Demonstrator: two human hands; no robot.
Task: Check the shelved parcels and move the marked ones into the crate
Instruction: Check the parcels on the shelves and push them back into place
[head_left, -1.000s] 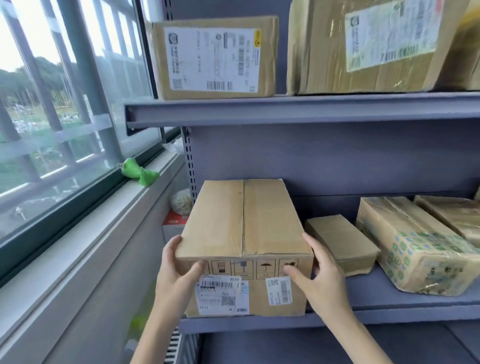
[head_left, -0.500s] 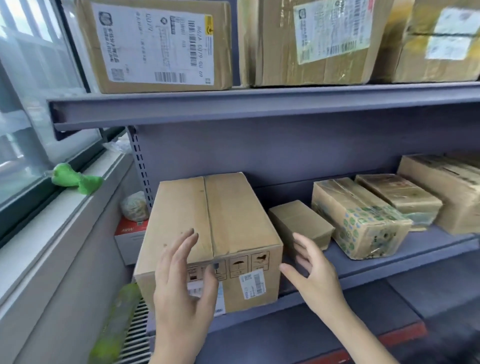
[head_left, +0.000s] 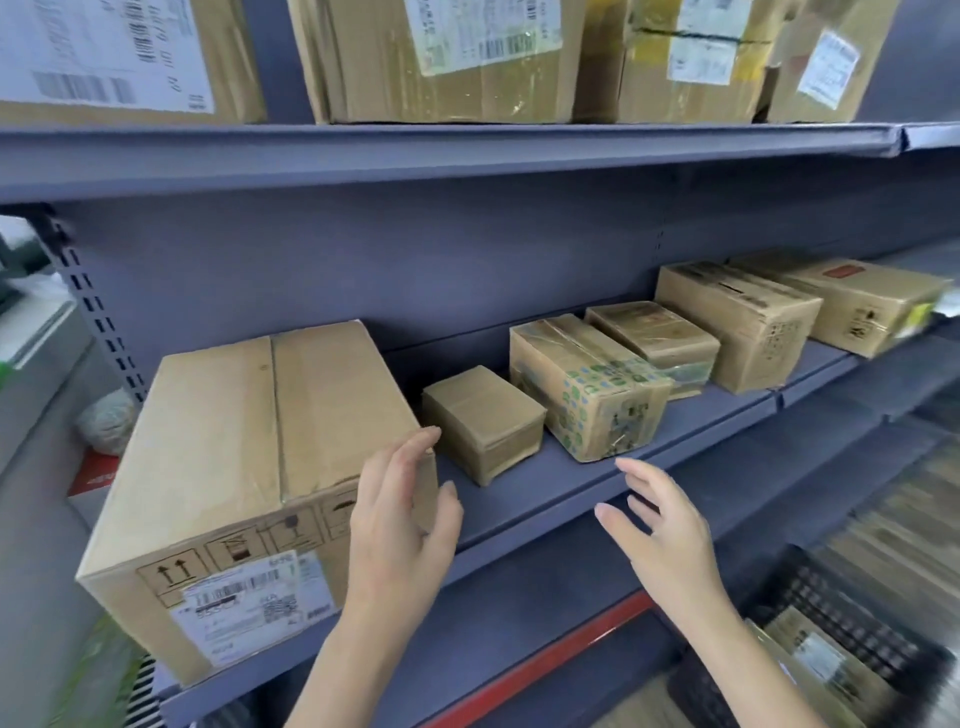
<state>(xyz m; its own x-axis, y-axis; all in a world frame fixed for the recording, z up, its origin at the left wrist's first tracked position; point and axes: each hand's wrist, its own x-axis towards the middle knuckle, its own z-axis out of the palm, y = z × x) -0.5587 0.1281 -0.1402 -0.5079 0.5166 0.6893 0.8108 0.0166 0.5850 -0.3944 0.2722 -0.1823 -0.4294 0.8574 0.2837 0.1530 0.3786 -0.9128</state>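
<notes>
You face a grey steel shelf (head_left: 519, 499) stacked with cardboard parcels. Both hands hang released: left hand (head_left: 400, 525) at the big carton's (head_left: 260, 467) right corner, right hand (head_left: 667, 530) before the shelf lip. The small taped box (head_left: 483, 421) sits between them; it looks light and stiff, so pinch its two short sides. The black crate (head_left: 852, 582) waits lower right.

a parcel storeroom: grey metal shelving (head_left: 467, 156) lined with labelled cardboard parcels (head_left: 587, 387)
</notes>
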